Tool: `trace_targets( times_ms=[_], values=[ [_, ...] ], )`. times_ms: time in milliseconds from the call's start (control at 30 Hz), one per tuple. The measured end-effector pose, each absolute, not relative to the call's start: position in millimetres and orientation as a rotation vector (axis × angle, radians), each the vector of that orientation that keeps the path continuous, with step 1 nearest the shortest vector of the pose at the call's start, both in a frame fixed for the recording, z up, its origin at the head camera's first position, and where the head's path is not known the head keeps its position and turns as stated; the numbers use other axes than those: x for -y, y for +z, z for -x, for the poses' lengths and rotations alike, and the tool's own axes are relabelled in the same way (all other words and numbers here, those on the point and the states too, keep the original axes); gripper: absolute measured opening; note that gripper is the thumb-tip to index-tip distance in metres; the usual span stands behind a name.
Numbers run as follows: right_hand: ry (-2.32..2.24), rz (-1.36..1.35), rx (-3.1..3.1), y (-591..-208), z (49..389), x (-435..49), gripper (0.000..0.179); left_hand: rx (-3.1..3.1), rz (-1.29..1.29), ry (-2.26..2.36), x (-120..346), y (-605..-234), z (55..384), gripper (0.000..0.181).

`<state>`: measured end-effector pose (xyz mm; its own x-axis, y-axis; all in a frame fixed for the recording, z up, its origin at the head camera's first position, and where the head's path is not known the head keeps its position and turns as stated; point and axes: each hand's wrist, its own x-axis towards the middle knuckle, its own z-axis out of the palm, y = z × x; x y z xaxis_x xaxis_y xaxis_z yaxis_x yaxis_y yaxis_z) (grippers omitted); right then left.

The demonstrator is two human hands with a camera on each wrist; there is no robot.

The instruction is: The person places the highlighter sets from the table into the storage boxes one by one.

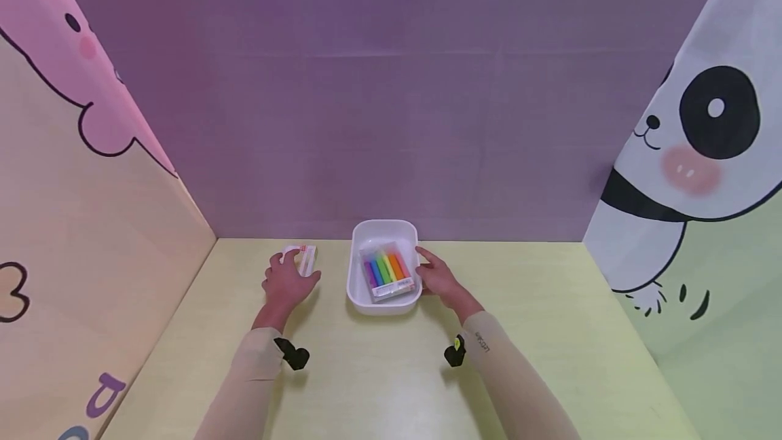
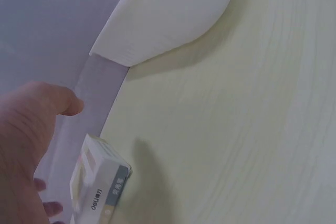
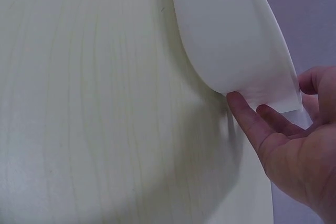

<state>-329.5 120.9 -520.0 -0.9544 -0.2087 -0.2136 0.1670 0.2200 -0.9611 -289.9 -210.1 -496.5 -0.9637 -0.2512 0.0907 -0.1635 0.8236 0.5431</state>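
Note:
In the head view a white plastic tray (image 1: 359,240) stands near the back of the table. It holds a clear pack of coloured highlighters (image 1: 386,273) in purple, blue, green, yellow and orange. To its left lies a small white box (image 2: 105,184) with printed labels, partly hidden under my left hand (image 1: 290,285). That hand hovers with its thumb (image 2: 65,102) spread away from the box and its fingers at the far side. My right hand (image 1: 441,278) touches the tray's right end, fingertips against the side wall and one finger up at the rim.
The pale wooden table (image 1: 379,386) meets a purple back wall (image 1: 391,121). A cartoon-printed panel (image 1: 91,223) borders the left, and a panda-printed panel (image 1: 702,236) the right. Each wrist wears a black mount.

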Motion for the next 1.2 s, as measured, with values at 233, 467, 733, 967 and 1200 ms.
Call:
trace_targets(
  times_ms=[233,467,733,967,1200],
  values=[
    [-1.793,0.037,-2.201,-521.0,328.7,-121.2,0.054,2.840,-0.467,-0.858,218.2,-504.8,286.4,0.097],
    [-1.781,0.035,-2.191,-520.4,328.0,-121.2,0.055,2.834,-0.523,-0.817,225.0,-518.8,286.0,0.112],
    [-1.796,0.067,-2.177,-520.1,328.0,-121.5,0.055,2.751,-0.580,-0.798,222.1,-534.8,285.4,0.117],
    [-1.813,0.054,-2.175,-519.0,324.1,-123.9,0.054,2.715,-0.618,-0.829,217.3,-545.0,288.6,0.110],
    [-1.802,0.059,-2.174,-517.6,324.8,-123.5,0.054,2.681,-0.630,-0.845,214.0,-541.9,288.1,0.101]
  ],
)
